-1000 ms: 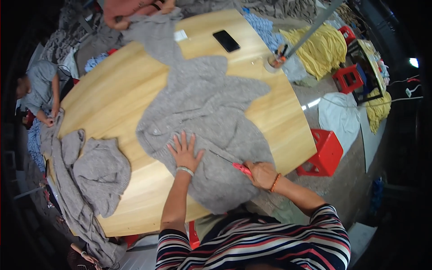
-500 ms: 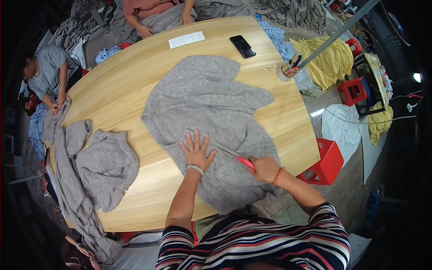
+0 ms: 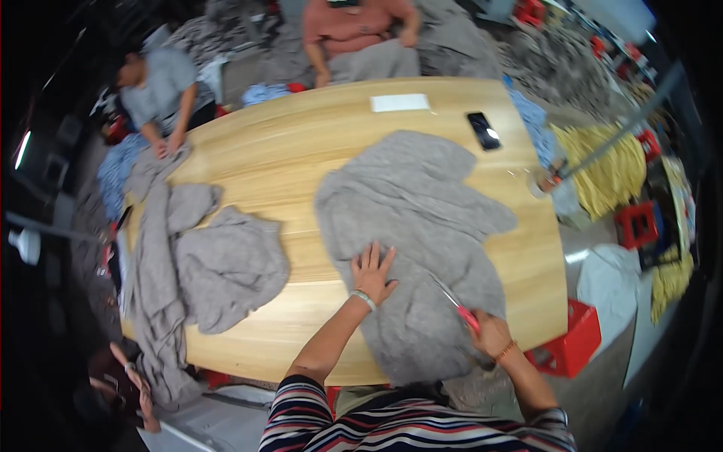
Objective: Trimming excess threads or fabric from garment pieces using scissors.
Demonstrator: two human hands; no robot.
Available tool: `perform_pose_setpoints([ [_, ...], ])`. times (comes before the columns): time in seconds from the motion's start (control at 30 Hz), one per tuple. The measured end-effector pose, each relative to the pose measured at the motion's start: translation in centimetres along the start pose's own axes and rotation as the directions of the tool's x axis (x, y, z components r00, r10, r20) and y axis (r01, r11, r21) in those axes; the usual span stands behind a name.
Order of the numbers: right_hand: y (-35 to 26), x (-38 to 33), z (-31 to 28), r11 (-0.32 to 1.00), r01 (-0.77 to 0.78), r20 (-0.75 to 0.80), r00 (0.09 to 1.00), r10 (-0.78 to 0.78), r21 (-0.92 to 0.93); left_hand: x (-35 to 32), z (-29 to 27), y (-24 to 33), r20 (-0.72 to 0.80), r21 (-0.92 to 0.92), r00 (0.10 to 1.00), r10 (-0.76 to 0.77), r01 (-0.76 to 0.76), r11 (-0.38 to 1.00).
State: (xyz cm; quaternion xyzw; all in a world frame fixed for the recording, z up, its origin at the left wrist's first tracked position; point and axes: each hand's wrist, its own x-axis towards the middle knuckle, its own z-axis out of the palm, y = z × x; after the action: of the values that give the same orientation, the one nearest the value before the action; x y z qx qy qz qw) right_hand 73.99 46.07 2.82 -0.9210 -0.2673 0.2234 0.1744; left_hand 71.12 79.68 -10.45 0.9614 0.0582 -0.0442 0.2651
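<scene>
Pale wood makes up the broad surface [image 3: 301, 162] in the head view, its far edge bowed and its right edge running down toward a red stool [image 3: 572, 339]. Bare room stretches from the far edge down the middle, narrowing to a strip between the gray sweater [image 3: 410, 196] and a smaller gray bundle [image 3: 233, 264] on the left. A long gray cloth [image 3: 157, 279] drops past the left near corner. Toward the far right lie a black phone [image 3: 483, 131] and, near the right edge, a cup [image 3: 541, 183]; white paper [image 3: 399, 102] sits by the far edge. Two co-workers, one in a pink top [image 3: 350, 34] and one in a gray shirt [image 3: 162, 87], are at the far side and far left.

The sweater spreads right of center, reaching the near edge. The left grip [image 3: 370, 277] presses flat on it, fingers apart, clasping nothing. The right grip [image 3: 492, 335], near the right near corner, is closed around the red handle of a slim metal tool [image 3: 468, 318], whose tip points up-left over the sweater; whether it touches, I cannot tell.
</scene>
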Motion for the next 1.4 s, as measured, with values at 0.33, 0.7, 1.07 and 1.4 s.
perform_pose_setpoints([
  [0.33, -1.2, -2.5, 1.9, 1.000, -0.028, 0.053, 0.998, 0.028, 0.013, 6.7, -9.4, -7.1, -0.013, -0.052, 0.872, -0.489, 0.487, 0.872],
  [0.7, -5.4, 0.9, 2.1, 0.996, 0.020, -0.017, 1.000, -0.021, -0.083, 10.0, -15.7, -9.2, -0.348, -0.569, 0.864, -0.363, 0.113, 0.814],
  [1.07, -13.3, 4.2, 3.8, 0.999, 0.044, 0.034, 0.998, -0.043, -0.030, 6.1, -47.5, -27.9, -0.480, -0.762, 0.481, -0.734, 0.185, 0.620],
  [1.4, -18.4, 6.8, 6.0, 0.987, 0.114, 0.106, 0.989, -0.102, -0.111, -15.3, -38.4, -41.3, -0.631, -0.061, 0.767, -0.114, 0.097, 0.993],
])
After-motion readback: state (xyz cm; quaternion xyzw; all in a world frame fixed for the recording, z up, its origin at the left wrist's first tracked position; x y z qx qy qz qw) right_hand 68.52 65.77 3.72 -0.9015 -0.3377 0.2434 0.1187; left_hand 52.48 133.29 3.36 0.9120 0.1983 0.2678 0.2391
